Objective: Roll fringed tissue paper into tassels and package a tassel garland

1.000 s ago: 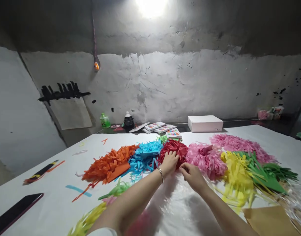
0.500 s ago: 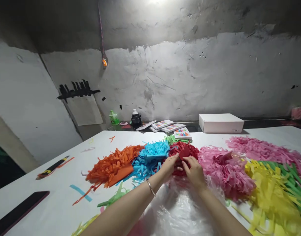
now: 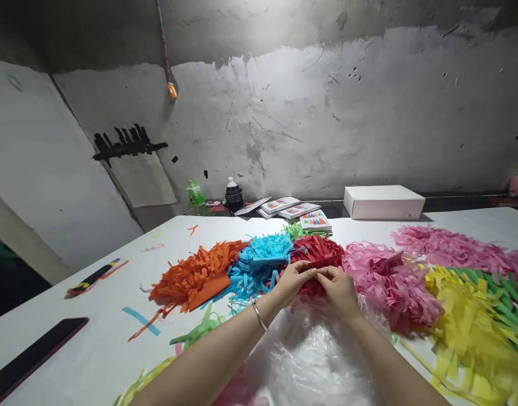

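Red fringed paper [image 3: 318, 246], one lot

Location: tabletop [image 3: 127, 265], toward the far edge, between blue fringed paper [image 3: 265, 251] and pink fringed paper [image 3: 394, 290]. Left hand [image 3: 296, 279] and right hand [image 3: 338, 286]: fingertips close together, each pinched on the lot's flat red band [image 3: 325, 261]. Clear plastic [image 3: 314, 361]: nearer side of the lot. Step, as judged: flattening or folding the band. Next move: seemingly calls for an even, light two-handed pinch; thin paper could tear.
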A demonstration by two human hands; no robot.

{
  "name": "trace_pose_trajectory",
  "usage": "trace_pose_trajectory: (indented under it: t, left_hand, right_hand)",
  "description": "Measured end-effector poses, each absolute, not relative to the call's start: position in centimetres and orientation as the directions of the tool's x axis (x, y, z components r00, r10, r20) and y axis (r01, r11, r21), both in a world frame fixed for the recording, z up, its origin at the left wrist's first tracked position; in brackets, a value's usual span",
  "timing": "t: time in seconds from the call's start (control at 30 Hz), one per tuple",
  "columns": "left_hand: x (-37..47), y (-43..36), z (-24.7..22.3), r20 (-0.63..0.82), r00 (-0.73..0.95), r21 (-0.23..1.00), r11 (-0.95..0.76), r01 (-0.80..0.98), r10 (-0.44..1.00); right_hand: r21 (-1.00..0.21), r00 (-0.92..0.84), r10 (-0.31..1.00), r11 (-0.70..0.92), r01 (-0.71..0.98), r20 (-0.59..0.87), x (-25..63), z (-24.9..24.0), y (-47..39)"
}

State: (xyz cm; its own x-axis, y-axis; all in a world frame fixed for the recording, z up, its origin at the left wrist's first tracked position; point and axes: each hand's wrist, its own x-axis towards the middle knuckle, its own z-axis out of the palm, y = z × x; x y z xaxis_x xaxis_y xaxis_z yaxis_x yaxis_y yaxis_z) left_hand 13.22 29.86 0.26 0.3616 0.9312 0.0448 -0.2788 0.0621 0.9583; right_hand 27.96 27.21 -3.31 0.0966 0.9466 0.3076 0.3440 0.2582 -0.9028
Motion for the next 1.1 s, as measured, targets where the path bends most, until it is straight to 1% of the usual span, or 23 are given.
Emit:
trace_pose_trajectory:
  t: [0.17,0.33,0.5,0.67,0.97,1.1]
  left_hand:
    - [12.8,29.7,0.4,0.04,0.327,0.949,0.067,-0.309,0.944]
    - [12.6,29.2,0.9,-0.004,0.342,0.933,0.127,-0.338,0.94]
    - [12.5,28.7,0.8,-0.04,0.352,0.921,0.172,-0.35,0.935]
    - [12.5,28.6,0.7,-0.042,0.362,0.919,0.178,-0.353,0.931]
    - [12.3,28.5,0.6,-0.022,0.362,0.933,0.149,-0.328,0.932]
    - [12.4,28.3,0.7,0.012,0.342,0.953,0.093,-0.287,0.939]
  right_hand:
    - [-0.962,-0.001,0.98,0.197,0.191,0.201,28.4,-2.7,27.5]
    - [-0.986,-0.105,0.984,0.152,0.069,0.144,29.0,-1.9,27.1]
    - [-0.994,-0.159,0.982,0.106,0.04,0.099,29.2,-1.8,26.9]
    - [-0.995,-0.176,0.98,0.097,0.01,0.094,29.4,-2.2,27.0]
    - [-0.997,-0.217,0.974,0.072,-0.003,0.071,29.7,-3.0,27.5]
    - [-0.996,-0.225,0.971,0.091,0.019,0.085,29.6,-3.2,27.4]
